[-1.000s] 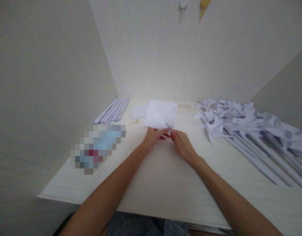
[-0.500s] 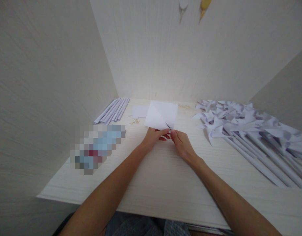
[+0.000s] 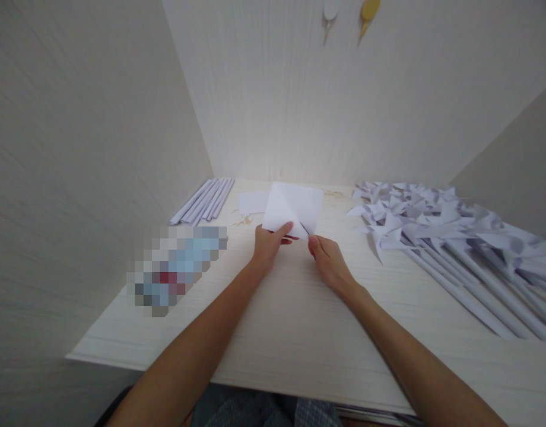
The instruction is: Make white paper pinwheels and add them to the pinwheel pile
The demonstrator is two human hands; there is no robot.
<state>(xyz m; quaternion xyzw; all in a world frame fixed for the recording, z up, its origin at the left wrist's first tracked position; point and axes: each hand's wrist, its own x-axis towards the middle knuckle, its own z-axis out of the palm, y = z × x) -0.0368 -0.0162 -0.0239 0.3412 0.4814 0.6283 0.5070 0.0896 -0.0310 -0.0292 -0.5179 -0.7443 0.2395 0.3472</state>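
Note:
A white sheet of paper with a diagonal crease is held up over the table by its near edge. My left hand grips its near-left edge, thumb on top and fingers beneath. At the near-right corner, my right hand is closed, thumb and fingers pinched together. A short, thin dark line, which looks like a slit, runs from that corner into the sheet. Under my right fingers, details are hidden. Another flat white paper lies just behind and left of the held sheet.
Rolled paper sticks lie at the back left. A blurred-out blue and red item rests nearer on the left. Several paper pinwheels on paper sticks are piled on the right. Walls stand behind and beside the table.
My left hand has slid left along the sheet's near edge, away from my right hand, its thumb now on top of the paper. The right hand and the sheet have barely moved.

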